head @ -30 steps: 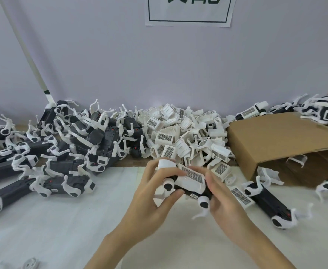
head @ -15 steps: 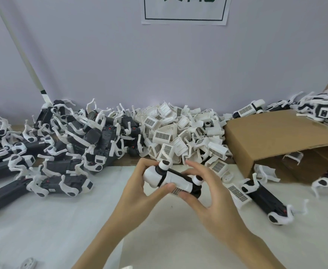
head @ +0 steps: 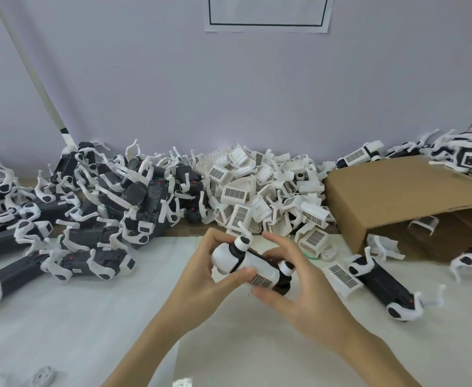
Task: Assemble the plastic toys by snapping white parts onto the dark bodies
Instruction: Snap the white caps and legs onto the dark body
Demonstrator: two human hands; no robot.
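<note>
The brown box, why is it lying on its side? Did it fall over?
The cardboard box does lie tipped over, its open mouth facing the table, with a white part just inside it. Whether it fell or was laid down, I cannot tell. Both hands, left hand and right hand, hold one toy.

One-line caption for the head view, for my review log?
Both hands, left and right, hold a toy above the table, before a pile of white parts.
</note>
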